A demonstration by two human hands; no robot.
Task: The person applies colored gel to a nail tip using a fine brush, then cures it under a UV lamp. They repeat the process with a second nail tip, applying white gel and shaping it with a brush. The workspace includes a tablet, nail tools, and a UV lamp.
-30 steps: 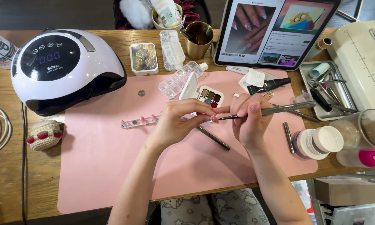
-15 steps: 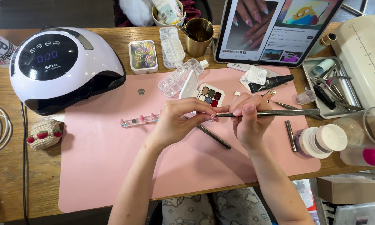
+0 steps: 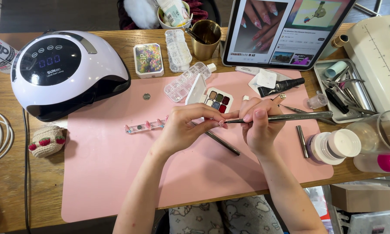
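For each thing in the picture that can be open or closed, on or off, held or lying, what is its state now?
nail lamp: switched on, display lit.
tablet: on, propped up, showing pictures.
colour palette: lid open.
white-capped jar: capped, lying on its side.
gold cup: upright, a tool inside.
thin metal brush: held by right hand.
left hand: pinching a small nail tip at the brush's point.
dark tube: lying on the pink mat.

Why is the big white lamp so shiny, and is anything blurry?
Head view: room light bounces off the glossy white nail lamp, leaving bright patches; the gold cup gleams too. Both hands, left hand and right hand, look sharp, with soft shadows on the pink mat.
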